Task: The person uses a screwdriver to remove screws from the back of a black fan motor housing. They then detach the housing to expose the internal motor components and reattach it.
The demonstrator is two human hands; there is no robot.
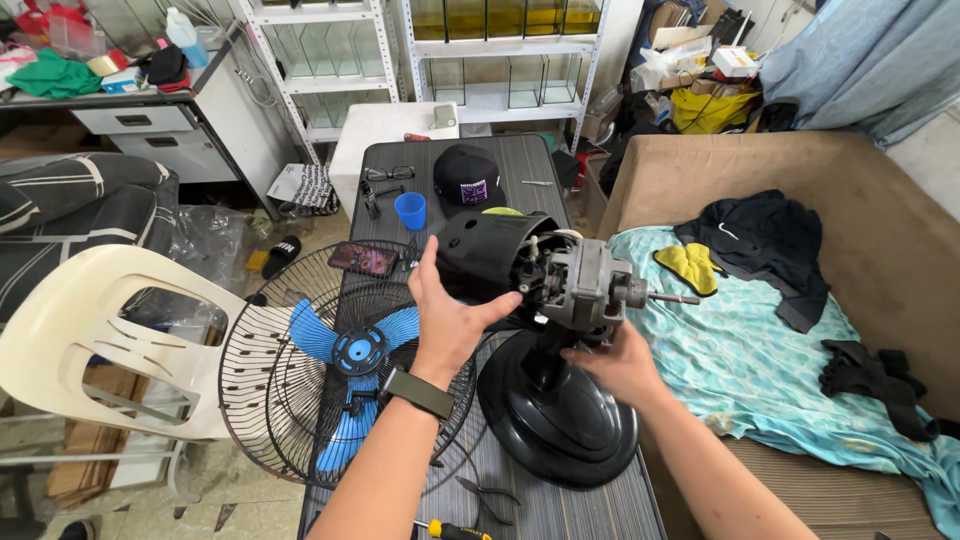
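Note:
A dismantled fan stands on a dark table. Its grey motor with a bare shaft pointing right sits atop a black stand and round black base. My left hand presses against the black rear motor cover, palm on its side, fingers spread. My right hand grips the underside of the motor where it meets the stand neck. A blue fan blade lies in the wire guards to the left.
A phone, blue cup, black cap and glasses lie on the table's far half. Pliers and a screwdriver lie near the front edge. A cream plastic chair stands left, a bed with clothes right.

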